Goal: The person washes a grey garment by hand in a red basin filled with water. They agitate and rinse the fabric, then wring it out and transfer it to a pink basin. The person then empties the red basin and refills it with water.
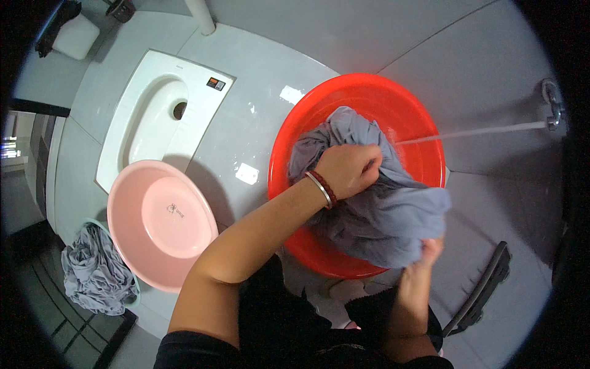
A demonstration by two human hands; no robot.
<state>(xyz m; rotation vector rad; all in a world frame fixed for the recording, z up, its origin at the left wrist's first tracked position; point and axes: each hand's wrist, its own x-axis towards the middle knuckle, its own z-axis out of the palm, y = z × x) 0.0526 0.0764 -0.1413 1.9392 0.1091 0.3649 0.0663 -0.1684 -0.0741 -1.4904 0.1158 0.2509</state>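
Observation:
A large red plastic basin [357, 82] sits on the tiled floor before me, with a wet grey cloth [378, 226] bunched in it and partly raised over its near right rim. My left hand [350, 168], with a silver bangle and a dark red beaded bracelet at the wrist, is closed on the cloth over the middle of the basin. At the cloth's right end, my right hand [431, 251] grips it near the rim; folds hide part of those fingers. A stream of water [479, 131] runs from the wall tap [554, 117] into the basin beside the cloth.
To the left a pink plastic basin [133, 230] overlaps the edge of a white squat toilet [196, 110]. Beyond it a pale green tub [133, 297] holds crumpled grey fabric [94, 272]. A black long-handled object [481, 288] is at the right. The floor [242, 133] has wet spots.

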